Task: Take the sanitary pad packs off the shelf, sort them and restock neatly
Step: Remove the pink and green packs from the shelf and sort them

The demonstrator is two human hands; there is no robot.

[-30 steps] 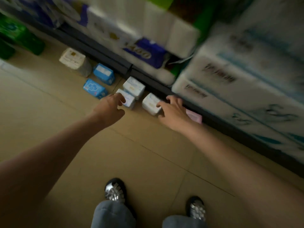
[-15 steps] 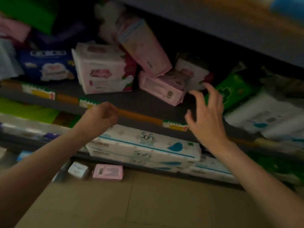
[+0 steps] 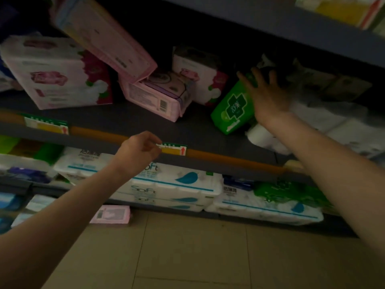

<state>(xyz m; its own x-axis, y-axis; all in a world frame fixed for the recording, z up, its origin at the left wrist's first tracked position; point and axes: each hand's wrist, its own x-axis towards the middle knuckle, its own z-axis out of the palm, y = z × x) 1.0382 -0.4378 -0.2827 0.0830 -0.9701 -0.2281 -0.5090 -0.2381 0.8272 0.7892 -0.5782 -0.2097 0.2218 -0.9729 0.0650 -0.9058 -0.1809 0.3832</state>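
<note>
Leaning packs on a dim shelf, one hand at the green pack

Upper left, a long pink pack (image 3: pixel 104 36) leans on the flat pink pack (image 3: pixel 154 97); a jolt could likely tip both off the shelf (image 3: pixel 129 122). The left hand (image 3: pixel 139 151), loosely curled, holds nothing. Right of centre, the right hand (image 3: pixel 268 94) lies spread against the tilted green pack (image 3: pixel 233 107), which might slide. Below: tissue rolls (image 3: pixel 173 184), tiled floor (image 3: pixel 187 257).

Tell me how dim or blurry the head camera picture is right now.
Head view: dim overall, darkest at the shelf's back; right hand on the green pack slightly smeared; shelf edges bow from the wide lens; "Soft" on the tissue packs stays readable.
</note>
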